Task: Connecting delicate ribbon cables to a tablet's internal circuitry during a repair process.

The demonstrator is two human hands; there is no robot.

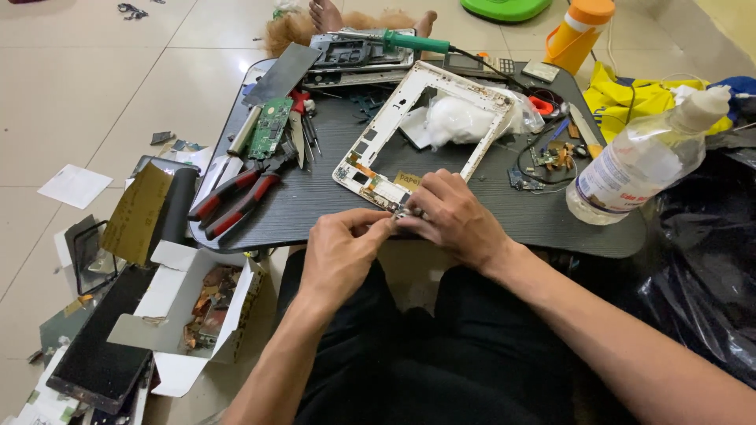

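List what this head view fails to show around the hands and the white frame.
- Small part pinched between left hand and right hand: too small, covered by fingertips.
- White frame: near corner hidden behind both hands.
- Cardboard box contents: blurred jumble.
- Orange bottle: cut off by top edge.

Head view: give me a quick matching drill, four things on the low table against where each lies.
Things:
1. red-handled pliers
2. clear plastic squeeze bottle
3. green-handled soldering iron
4. white plastic device frame

Places:
A. far edge, across a grey chassis
B. left side
C. middle, near corner at both hands
D. right edge, on its side

Pairs: 1-B, 2-D, 3-A, 4-C
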